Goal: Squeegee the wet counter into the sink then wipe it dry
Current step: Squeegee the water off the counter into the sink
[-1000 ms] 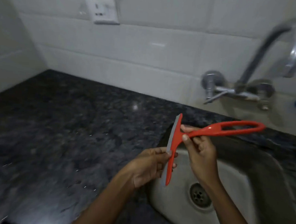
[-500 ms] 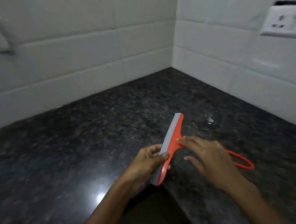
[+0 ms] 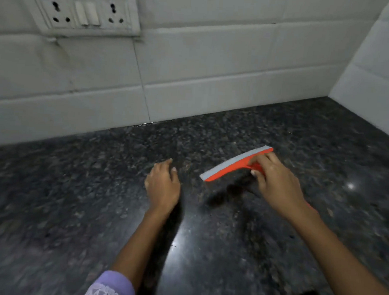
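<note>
Squeegee (image 3: 231, 166) out on the dark granite counter (image 3: 73, 197), and I've got it in the right hand (image 3: 275, 183), fingers curled over the orange head where the handle meets it, thumb tucked underneath. The grey rubber blade runs along the far edge, slanting from about 8 o'clock up to 2 o'clock, low over the stone; I can't tell whether the rubber actually touches. Its shadow sits just beneath, toward me. A sliver of orange handle peeks out behind the right wrist.

Left hand (image 3: 163, 184) is off the tool, a short way toward 9 o'clock from the blade's near tip, palm down just above the granite, fingers loosely bent and gripping nothing. A lilac sleeve (image 3: 112, 287) shows at 6 o'clock.

Up at 11 o'clock on the white tiled wall (image 3: 216, 58), a switchboard (image 3: 83, 13) with 2 sockets. Glare spots shine on the counter at 6 and 3 o'clock.
</note>
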